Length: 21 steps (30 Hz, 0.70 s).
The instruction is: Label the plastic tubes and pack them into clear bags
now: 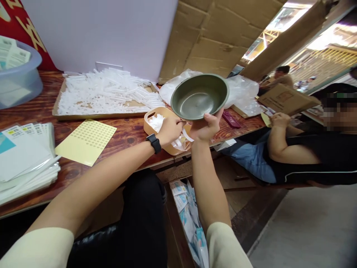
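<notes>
My right hand (206, 128) holds up a dark green bowl (199, 97), tilted toward me, with the thumb on its near rim. The bowl looks empty inside. My left hand (170, 130), with a black watch on the wrist, is closed over an orange basket (148, 126); its fingertips are pinched beside the bowl's lower edge, and what they hold is too small to name. White pieces (156, 122) and some clear wrapping lie in the basket, partly covered by my left hand.
Behind is a cardboard tray (92, 115) of clear plastic pieces. Left are a yellow sticker sheet (87, 141), stacked packets (25, 156) and a blue tub (21, 83). A red item (231, 119) lies right. Below stands a box of packets (189, 219). A person (301, 149) sits at the right.
</notes>
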Tool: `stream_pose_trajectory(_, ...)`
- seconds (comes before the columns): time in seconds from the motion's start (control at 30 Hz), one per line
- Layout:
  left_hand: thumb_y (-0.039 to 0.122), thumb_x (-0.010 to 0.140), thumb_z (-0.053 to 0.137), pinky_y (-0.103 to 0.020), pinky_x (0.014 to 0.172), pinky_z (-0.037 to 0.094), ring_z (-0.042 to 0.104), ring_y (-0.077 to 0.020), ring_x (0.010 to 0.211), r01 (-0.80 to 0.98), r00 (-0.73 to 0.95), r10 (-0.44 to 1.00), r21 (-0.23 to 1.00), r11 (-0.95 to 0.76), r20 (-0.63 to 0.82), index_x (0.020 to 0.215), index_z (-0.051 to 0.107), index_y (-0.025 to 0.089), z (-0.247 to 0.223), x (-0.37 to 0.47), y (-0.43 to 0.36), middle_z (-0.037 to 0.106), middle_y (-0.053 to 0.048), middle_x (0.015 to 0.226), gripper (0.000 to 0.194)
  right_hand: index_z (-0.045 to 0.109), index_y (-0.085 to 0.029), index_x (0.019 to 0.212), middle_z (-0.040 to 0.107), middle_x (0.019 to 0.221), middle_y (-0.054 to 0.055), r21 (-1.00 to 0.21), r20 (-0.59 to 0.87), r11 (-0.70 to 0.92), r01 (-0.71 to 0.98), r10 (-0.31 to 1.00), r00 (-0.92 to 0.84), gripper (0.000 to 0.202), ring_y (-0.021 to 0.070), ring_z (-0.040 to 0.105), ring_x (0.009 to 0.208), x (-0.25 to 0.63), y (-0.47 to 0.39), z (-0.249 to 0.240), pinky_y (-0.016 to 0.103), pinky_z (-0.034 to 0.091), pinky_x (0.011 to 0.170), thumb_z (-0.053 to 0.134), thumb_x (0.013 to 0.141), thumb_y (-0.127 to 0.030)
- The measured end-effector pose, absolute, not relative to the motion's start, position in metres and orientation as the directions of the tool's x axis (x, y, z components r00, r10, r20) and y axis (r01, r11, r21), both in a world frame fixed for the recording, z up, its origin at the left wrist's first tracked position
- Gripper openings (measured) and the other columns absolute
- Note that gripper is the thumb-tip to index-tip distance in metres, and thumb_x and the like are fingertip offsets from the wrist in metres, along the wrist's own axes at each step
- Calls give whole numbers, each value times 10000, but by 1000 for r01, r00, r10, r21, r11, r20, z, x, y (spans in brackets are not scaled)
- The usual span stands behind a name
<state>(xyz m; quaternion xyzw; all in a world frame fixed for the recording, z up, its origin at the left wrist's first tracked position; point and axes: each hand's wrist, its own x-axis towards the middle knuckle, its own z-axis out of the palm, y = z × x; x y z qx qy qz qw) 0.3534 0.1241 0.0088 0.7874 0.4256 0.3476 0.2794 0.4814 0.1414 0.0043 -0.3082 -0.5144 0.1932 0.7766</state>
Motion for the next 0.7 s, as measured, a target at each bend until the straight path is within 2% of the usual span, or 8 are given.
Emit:
stream_pose_trajectory(0.17,117,830,441,-333,748,434,587,-193,765,601,437,837,587,-543,328,640,628,136,17,329,148,660,-88,743,267,260,-355,1449,444,1340,12,-627,711,774,85,525,467,870,316,504,1208,511,154,-9,563,488,945,527,635,-501)
stream_pose_trajectory(0.23,211,877,445,-379,825,423,584,-237,885,657,453,830,508,-557,325,680,654,129,19,323,153,669,-122,849,298,254,-346,1445,433,1350,12,-622,720,778,86,525,454,886,311,475,1245,513,153,-12,564,439,1004,545,618,-477)
stream_pose_trajectory(0.33,391,931,390,-474,925,370,504,-321,1095,774,460,800,267,-574,386,843,689,97,18,320,157,614,-189,1121,428,285,-334,1413,422,1360,7,-583,758,806,101,496,424,881,309,429,1291,508,146,-14,571,344,1082,579,593,-463)
stream_pose_trajectory(0.4,402,943,361,-501,950,339,460,-339,1145,824,442,773,133,-550,456,969,672,72,15,320,157,557,-216,1215,455,314,-341,1388,412,1373,-1,-539,796,833,124,456,398,870,317,405,1308,503,139,-12,578,291,1112,608,580,-472)
stream_pose_trajectory(0.43,391,943,364,-494,950,336,461,-334,1139,837,423,768,117,-535,480,1014,656,66,14,319,158,551,-220,1215,443,326,-349,1379,406,1383,-6,-517,815,845,138,437,382,871,324,394,1315,501,135,-10,582,272,1120,626,572,-476)
stream_pose_trajectory(0.53,371,930,413,-451,941,345,477,-307,1106,856,359,792,165,-491,494,1090,616,84,14,316,160,578,-196,1153,386,342,-386,1367,410,1398,-22,-475,856,861,181,405,322,892,346,352,1337,498,123,-1,583,236,1135,683,548,-474)
stream_pose_trajectory(0.6,379,897,485,-447,966,333,464,-308,1132,854,284,834,270,-444,474,1085,612,103,15,313,163,574,-186,1166,357,366,-405,1356,430,1387,-28,-456,869,872,178,392,303,887,354,338,1342,496,115,5,583,224,1137,705,538,-460)
stream_pose_trajectory(0.7,312,783,640,-437,1049,271,422,-316,1212,646,52,935,702,-299,350,933,640,122,18,307,172,581,-161,1178,242,411,-358,1347,457,1360,-2,-461,853,877,134,398,337,871,345,371,1325,491,103,12,580,237,1128,699,527,-419)
